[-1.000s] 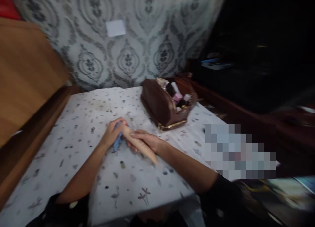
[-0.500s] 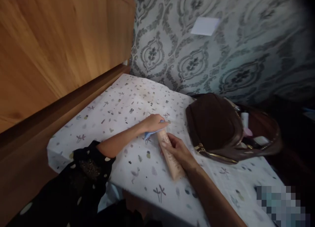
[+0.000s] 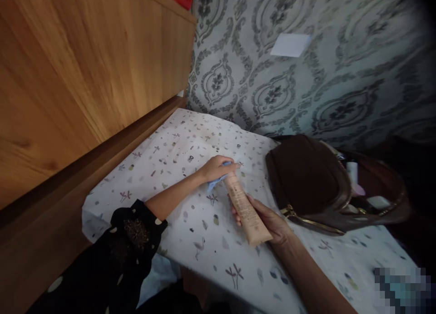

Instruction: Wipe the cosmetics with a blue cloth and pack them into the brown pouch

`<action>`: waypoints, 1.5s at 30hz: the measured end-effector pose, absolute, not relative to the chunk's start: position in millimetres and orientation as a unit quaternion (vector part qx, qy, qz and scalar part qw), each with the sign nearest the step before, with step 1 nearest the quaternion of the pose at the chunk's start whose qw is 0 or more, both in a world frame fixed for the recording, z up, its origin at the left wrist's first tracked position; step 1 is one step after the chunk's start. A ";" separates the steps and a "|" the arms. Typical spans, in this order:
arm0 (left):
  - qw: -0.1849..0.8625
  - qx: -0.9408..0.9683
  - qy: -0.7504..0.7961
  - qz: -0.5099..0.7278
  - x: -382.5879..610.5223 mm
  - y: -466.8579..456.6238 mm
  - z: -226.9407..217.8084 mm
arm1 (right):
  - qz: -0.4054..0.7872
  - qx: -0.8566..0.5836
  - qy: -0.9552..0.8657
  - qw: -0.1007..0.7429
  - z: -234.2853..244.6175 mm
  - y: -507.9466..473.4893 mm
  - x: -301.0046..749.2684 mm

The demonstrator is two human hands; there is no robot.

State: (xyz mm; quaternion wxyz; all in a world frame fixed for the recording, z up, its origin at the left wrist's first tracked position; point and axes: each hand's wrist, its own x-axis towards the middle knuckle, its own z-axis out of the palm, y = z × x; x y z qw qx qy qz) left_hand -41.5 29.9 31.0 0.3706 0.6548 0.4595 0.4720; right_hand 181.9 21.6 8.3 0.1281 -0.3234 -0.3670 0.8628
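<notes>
My right hand point(image 3: 269, 219) is closed around a long beige cosmetic tube point(image 3: 245, 207), held just above the table's patterned white cloth point(image 3: 177, 146). My left hand point(image 3: 217, 168) is closed on a small blue cloth point(image 3: 215, 182) and presses it against the tube's top end. Both forearms reach in from the bottom of the view, the left one in a black dotted sleeve.
An open brown cosmetic bag point(image 3: 308, 180) with small bottles inside lies to the right of the tube. A wooden cabinet point(image 3: 78, 73) stands along the table's left side. Patterned wallpaper with a white patch point(image 3: 290, 44) is behind. A blurred patch sits at bottom right.
The camera has swung left and settled. The tube has turned in my right hand, which now cradles it from below. My left hand stays at the tube's top with the blue cloth.
</notes>
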 end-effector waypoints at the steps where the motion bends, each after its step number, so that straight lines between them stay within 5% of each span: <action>1: 0.370 0.655 0.463 0.469 -42.4 28.9 31.1 | 0.858 -0.314 -0.383 0.138 7.3 21.0 182.8; 15: 0.567 0.595 0.349 0.451 -64.0 11.8 25.6 | 0.865 -0.316 -0.357 0.158 3.9 30.2 186.0; 24: 0.551 0.575 0.413 0.443 -65.0 12.8 12.8 | 0.804 -0.357 -0.421 0.221 10.0 17.2 181.7; 45: 0.561 0.554 0.415 0.454 -64.1 13.1 11.0 | 0.831 -0.305 -0.428 0.184 9.2 12.7 179.0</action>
